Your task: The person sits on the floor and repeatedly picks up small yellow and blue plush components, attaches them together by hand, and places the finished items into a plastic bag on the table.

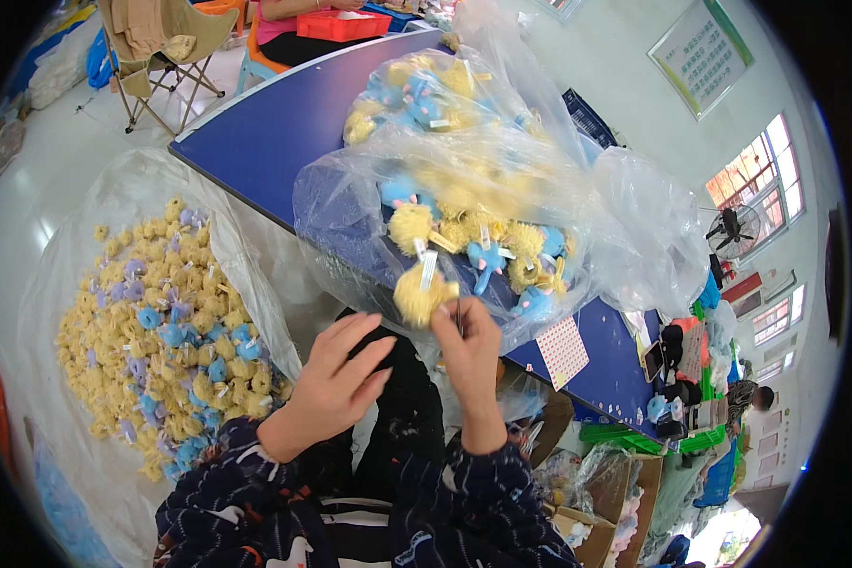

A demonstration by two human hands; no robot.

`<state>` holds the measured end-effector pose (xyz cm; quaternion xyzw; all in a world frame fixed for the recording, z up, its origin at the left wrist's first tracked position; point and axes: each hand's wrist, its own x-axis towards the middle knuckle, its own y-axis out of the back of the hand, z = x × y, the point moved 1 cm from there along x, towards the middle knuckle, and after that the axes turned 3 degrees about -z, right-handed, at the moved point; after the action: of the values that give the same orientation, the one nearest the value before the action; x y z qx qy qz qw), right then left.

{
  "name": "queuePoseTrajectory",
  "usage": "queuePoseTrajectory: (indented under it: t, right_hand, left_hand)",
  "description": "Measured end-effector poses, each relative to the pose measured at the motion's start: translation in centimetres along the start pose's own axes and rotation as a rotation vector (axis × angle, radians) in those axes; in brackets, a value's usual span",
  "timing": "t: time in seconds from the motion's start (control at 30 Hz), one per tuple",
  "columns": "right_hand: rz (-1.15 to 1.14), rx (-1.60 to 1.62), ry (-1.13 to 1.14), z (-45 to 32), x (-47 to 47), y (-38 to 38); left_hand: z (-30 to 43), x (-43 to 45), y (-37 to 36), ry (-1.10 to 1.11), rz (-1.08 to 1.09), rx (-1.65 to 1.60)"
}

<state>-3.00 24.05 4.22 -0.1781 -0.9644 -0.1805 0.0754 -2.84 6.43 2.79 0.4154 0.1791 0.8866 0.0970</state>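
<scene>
My right hand [466, 337] pinches a small fluffy yellow plush toy [419, 292] with a white tag, in front of the mouth of a clear plastic bag [341, 184] on the blue table. My left hand [344, 376] is just left of it, fingers spread, holding nothing. Inside the bag lie yellow plush toys [410, 226] and blue plush toys [486, 259] with white tags. At the left, a large heap of yellow, blue and purple plush toys [156, 319] fills a big whitish plastic sack [50, 284] that stands low beside the table.
A second clear bag of plush toys [426, 92] sits farther back on the blue table [277, 121]. A sheet of small stickers [563, 353] lies at the table's near edge. Cardboard boxes [635, 497] stand low at the right. Beyond the table, a person sits by a red tray [342, 25].
</scene>
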Motion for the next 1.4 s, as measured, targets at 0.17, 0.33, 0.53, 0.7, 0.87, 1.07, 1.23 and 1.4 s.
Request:
queuePoseTrajectory:
  t: [0.17, 0.33, 0.53, 0.7, 0.87, 1.07, 1.23, 1.4]
  right_hand:
    - [-0.247, 0.237, -0.079, -2.1, -5.3, -0.7]
    - [-0.185, 0.043, 0.022, -0.7, -5.8, 0.1]
    - [-0.309, -0.046, 0.143, -0.3, -7.7, -0.3]
    - [-0.361, 0.064, 0.032, 1.0, -8.2, -1.0]
    - [-0.331, 0.01, 0.038, 1.9, -9.0, -2.4]
    - [-0.297, -0.125, 0.177, 1.2, -8.9, -2.6]
    - [-0.327, -0.104, 0.097, 1.5, -9.1, -2.7]
    - [-0.374, -0.041, 0.022, 2.5, -9.7, -3.8]
  left_hand:
    - [-1.4, -1.5, -3.1, 0.09, -0.022, -0.393]
    - [-1.1, -4.6, -2.9, 0.613, 0.029, -1.157]
    - [-0.4, -5.6, -2.4, 0.721, -0.01, -1.189]
    - [0.1, -6.1, -2.5, 0.732, 0.044, -1.126]
    - [-0.2, -7.3, -3.4, 0.829, 0.17, -1.203]
    - [-0.5, -7.6, -3.2, 0.943, 0.267, -1.402]
    - [-0.9, -7.7, -2.4, 0.848, 0.052, -1.043]
    - [-1.0, -8.7, -2.8, 0.909, 0.135, -0.957]
